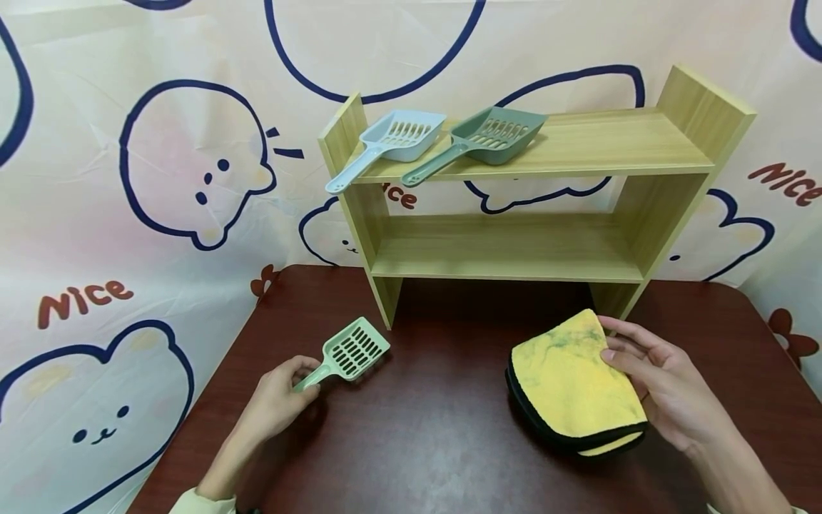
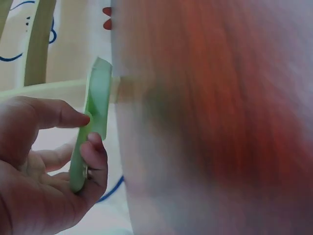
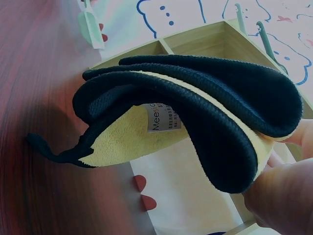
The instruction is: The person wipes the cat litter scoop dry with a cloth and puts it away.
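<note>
One folded cloth (image 1: 578,378), curving, yellow pile with dark faces and a printed label (image 3: 164,117), held above the table (image 1: 443,442) in my right hand (image 1: 671,385), thumb and fingers pinching its edge. One pale green scoop (image 1: 347,353), smooth, its shallow pan slotted, raised off the table in my left hand (image 1: 279,396), thumb and fingers curled about the handle. Table: dark red-brown, wood-grained, sheeny. Beyond: one shelf unit (image 1: 507,246), straight pale-grained boards; on its top board, one light blue scoop (image 1: 385,146) and one grey-green scoop (image 1: 475,145), both slotted, handles jutting forward.
</note>
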`<state>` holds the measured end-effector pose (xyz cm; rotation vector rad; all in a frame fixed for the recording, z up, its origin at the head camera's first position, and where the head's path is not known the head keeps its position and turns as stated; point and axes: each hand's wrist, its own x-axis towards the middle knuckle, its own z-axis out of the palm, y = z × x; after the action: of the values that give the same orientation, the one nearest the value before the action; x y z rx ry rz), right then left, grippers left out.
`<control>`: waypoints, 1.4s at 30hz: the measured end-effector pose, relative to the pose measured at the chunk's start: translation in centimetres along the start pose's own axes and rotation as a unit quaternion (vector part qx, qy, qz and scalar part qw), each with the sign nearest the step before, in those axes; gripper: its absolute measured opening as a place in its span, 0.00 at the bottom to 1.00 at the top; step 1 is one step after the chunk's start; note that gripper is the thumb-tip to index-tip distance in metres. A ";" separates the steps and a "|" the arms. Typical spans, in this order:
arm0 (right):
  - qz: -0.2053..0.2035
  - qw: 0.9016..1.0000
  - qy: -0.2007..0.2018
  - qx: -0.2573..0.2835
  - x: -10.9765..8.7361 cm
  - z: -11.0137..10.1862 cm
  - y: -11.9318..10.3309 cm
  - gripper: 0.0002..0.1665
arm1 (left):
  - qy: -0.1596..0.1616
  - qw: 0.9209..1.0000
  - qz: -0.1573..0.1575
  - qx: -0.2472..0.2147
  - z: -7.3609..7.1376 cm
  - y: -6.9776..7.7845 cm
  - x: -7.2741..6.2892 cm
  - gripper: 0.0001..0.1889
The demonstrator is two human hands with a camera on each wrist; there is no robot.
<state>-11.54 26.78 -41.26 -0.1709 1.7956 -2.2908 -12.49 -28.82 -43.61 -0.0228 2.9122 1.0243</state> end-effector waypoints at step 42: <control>-0.018 0.999 -0.016 0.021 0.9 0.6 0.0 0.29 | -0.013 0.965 0.258 -0.045 4.8 14.0 3.7 0.10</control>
<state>-12.22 25.96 -41.14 -0.2340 1.7405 -2.3346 -16.40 -14.84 -38.81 0.7750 2.9058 1.1965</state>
